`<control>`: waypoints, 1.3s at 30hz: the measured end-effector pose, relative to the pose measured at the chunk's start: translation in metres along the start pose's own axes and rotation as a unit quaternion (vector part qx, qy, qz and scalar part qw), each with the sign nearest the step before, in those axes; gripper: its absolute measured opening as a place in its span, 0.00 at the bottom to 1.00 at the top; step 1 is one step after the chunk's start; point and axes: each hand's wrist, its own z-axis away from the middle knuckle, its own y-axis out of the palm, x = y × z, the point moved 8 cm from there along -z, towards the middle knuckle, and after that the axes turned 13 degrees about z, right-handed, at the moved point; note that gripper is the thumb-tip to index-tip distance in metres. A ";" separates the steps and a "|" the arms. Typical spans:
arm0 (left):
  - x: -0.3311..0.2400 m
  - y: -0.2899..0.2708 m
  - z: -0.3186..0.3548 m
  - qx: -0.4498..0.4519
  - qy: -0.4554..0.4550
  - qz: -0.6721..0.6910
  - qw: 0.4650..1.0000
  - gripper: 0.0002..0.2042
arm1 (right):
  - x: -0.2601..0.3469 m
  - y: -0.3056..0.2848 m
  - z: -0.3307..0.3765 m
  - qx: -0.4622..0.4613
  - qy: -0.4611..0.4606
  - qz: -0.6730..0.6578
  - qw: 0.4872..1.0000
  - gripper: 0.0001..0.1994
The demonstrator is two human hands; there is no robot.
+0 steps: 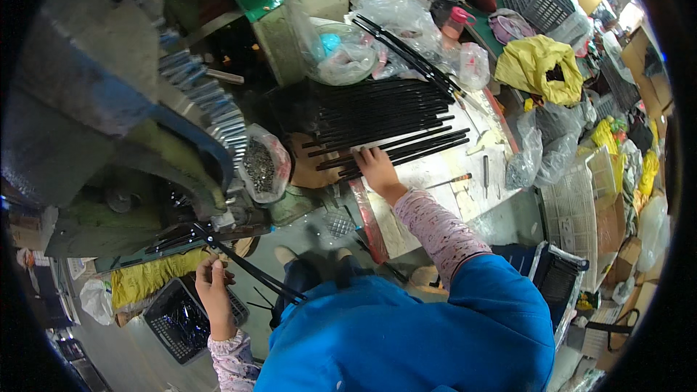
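Note:
My right hand (377,172) rests at the near edge of a row of thin black rods (388,112) on the worktable, its fingers bent over one of the nearest rods (428,147). At the left, a long pair of black bars (250,268) slants from the machine down to my blue-clad lap; the two look joined at the upper end. Just beside these bars is my left hand (214,294), thumb up and fingers loosely bent and apart. It seems to hold nothing, though whether its fingertips touch the bars is hard to see.
A large green-grey machine (109,167) fills the left side. Near it stands a bag of small metal parts (263,167). A black crate (174,319) is on the floor at the lower left. More black rods (399,47) lie across plastic bags behind the row. White crates (570,203) stand at right.

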 end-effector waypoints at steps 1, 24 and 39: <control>0.001 0.002 0.000 -0.002 -0.004 0.004 1.000 0.13 | 0.005 -0.003 0.003 0.008 -0.010 -0.024 1.000 0.21; -0.025 0.018 -0.011 0.037 0.016 0.362 0.931 0.12 | 0.171 -0.262 -0.087 -0.137 -0.200 -0.279 0.929 0.16; 0.028 0.038 0.005 0.378 -0.147 -0.103 0.908 0.18 | 0.185 -0.227 -0.100 -0.083 -0.135 -0.012 0.987 0.11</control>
